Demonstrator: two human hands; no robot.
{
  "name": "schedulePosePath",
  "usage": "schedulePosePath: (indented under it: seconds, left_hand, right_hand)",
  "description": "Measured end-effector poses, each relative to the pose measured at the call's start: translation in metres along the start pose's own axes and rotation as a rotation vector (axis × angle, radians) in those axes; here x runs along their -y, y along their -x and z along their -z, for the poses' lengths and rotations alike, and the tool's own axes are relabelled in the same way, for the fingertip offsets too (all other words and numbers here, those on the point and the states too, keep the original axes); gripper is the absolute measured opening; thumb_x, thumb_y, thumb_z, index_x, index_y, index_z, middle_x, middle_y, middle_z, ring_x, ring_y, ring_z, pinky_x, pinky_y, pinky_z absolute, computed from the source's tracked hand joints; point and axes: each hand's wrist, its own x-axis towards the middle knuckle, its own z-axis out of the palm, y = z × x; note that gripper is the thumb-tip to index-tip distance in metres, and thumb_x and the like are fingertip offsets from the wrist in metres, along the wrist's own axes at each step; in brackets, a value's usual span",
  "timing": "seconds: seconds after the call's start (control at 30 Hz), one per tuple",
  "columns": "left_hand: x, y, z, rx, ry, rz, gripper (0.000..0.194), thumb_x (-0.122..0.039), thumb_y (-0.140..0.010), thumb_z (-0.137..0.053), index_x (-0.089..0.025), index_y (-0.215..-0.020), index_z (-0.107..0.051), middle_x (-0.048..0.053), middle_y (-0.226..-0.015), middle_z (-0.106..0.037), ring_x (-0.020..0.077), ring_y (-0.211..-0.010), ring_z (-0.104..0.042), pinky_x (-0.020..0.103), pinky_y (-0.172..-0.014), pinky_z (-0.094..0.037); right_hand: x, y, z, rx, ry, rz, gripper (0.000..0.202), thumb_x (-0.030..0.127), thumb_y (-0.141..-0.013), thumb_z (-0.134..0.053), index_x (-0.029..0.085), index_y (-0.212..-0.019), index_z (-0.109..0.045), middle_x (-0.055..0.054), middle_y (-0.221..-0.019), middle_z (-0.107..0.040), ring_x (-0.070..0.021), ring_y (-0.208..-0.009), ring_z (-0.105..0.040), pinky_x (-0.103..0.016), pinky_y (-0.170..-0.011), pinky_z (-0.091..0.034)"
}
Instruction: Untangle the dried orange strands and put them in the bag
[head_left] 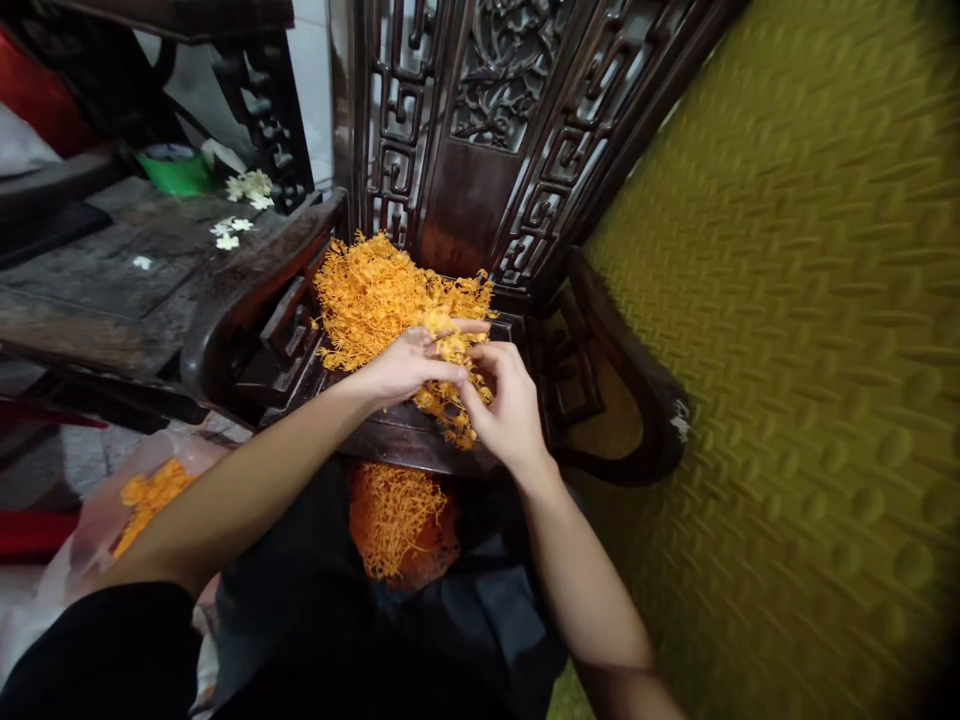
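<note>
Over the seat of a dark carved wooden chair (390, 445), both my hands meet around a yellow-orange flower sprig (454, 347). My left hand (409, 365) is closed on it, with one finger stretched out behind it. From the right, the bent fingers of my right hand (510, 400) pinch at the same sprig; its thumb tip lies close to my left thumb. Behind my hands a heap of orange branching sprigs (371, 295) covers much of the seat. Exactly what lies between my fingertips is partly hidden.
Below the seat edge, more thin orange sprigs (397, 515) sit in an orange container. A clear plastic bag (82, 550) with orange pieces (154, 495) is at lower left. Small white flowers (229, 230) and a green tape roll (176, 170) lie on the wooden bench (75, 290). Yellow textured matting (795, 300) stands right.
</note>
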Motion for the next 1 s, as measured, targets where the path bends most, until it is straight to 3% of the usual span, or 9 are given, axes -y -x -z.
schedulePosePath:
  seconds: [0.1,0.2,0.4,0.53,0.63,0.73,0.87,1.0]
  left_hand:
    - [0.0,0.001,-0.001,0.036,-0.036,0.011,0.056,-0.011,-0.067,-0.074,-0.018,-0.123,-0.071,0.011,-0.118,-0.072,0.0202,-0.108,-0.066,0.038,-0.1,-0.051]
    - [-0.002,0.003,-0.001,0.071,-0.1,0.0,0.056,-0.017,-0.071,-0.076,-0.016,-0.126,-0.069,0.013,-0.12,-0.071,0.0207,-0.111,-0.066,0.039,-0.102,-0.05]
    - [0.002,0.004,0.001,0.088,-0.49,-0.025,0.056,-0.033,-0.074,-0.079,-0.014,-0.125,-0.067,0.011,-0.106,-0.074,0.0182,-0.093,-0.069,0.033,-0.085,-0.056]
    - [0.008,0.003,-0.002,0.033,-0.767,-0.154,0.044,-0.04,-0.074,-0.079,-0.017,-0.11,-0.072,0.009,-0.111,-0.073,0.0211,-0.103,-0.067,0.037,-0.095,-0.053]
    - [0.005,0.004,-0.003,0.09,-0.735,-0.184,0.047,-0.036,-0.078,-0.075,-0.018,-0.12,-0.068,0.007,-0.115,-0.073,0.0191,-0.104,-0.068,0.034,-0.097,-0.053]
    - [-0.004,0.007,0.002,0.176,-0.726,-0.188,0.045,-0.03,-0.082,-0.071,-0.018,-0.125,-0.067,0.008,-0.116,-0.074,0.0175,-0.101,-0.069,0.032,-0.094,-0.054]
    - [-0.01,0.009,0.008,0.179,-0.699,-0.155,0.042,-0.028,-0.081,-0.073,-0.017,-0.121,-0.071,0.008,-0.112,-0.075,0.0174,-0.098,-0.069,0.031,-0.089,-0.056]
    - [-0.004,0.006,0.006,0.102,-0.443,0.032,0.051,-0.031,-0.08,-0.075,-0.013,-0.127,-0.067,0.008,-0.094,-0.076,0.0118,-0.07,-0.068,0.029,-0.07,-0.059]
  right_hand:
    - [-0.007,0.003,-0.006,0.016,0.008,-0.054,0.037,0.022,-0.092,-0.061,0.02,-0.128,-0.053,-0.014,-0.125,-0.064,-0.0257,-0.112,-0.065,-0.043,-0.095,-0.055]
    - [-0.013,0.005,-0.007,0.111,0.078,-0.004,0.051,0.019,-0.089,-0.061,0.018,-0.139,-0.048,-0.017,-0.135,-0.062,-0.0297,-0.122,-0.062,-0.048,-0.102,-0.052]
    - [-0.012,0.003,-0.002,0.126,0.045,0.022,0.036,0.008,-0.083,-0.058,0.02,-0.116,-0.064,-0.01,-0.114,-0.072,-0.0261,-0.107,-0.068,-0.042,-0.095,-0.055]
    - [-0.005,0.001,0.005,0.151,-0.026,0.035,0.043,0.003,-0.081,-0.058,0.021,-0.12,-0.066,-0.01,-0.122,-0.071,-0.0253,-0.113,-0.066,-0.041,-0.099,-0.053]
    - [-0.002,0.002,0.012,0.241,-0.145,-0.025,0.042,0.015,-0.083,-0.072,0.021,-0.124,-0.068,-0.01,-0.124,-0.069,-0.0264,-0.117,-0.064,-0.042,-0.1,-0.052]
    - [-0.004,0.004,0.023,0.313,-0.376,-0.158,0.052,0.025,-0.08,-0.081,0.024,-0.129,-0.068,-0.01,-0.131,-0.065,-0.023,-0.109,-0.065,-0.036,-0.09,-0.056]
    - [-0.007,0.006,0.033,0.291,-0.602,-0.336,0.048,0.024,-0.079,-0.082,0.027,-0.125,-0.072,-0.005,-0.114,-0.064,-0.0095,-0.072,-0.057,-0.025,-0.063,-0.049]
    - [-0.007,0.005,0.033,0.196,-0.616,-0.409,0.039,0.027,-0.078,-0.083,0.025,-0.117,-0.076,-0.003,-0.1,-0.063,-0.0067,-0.062,-0.049,-0.024,-0.054,-0.042]
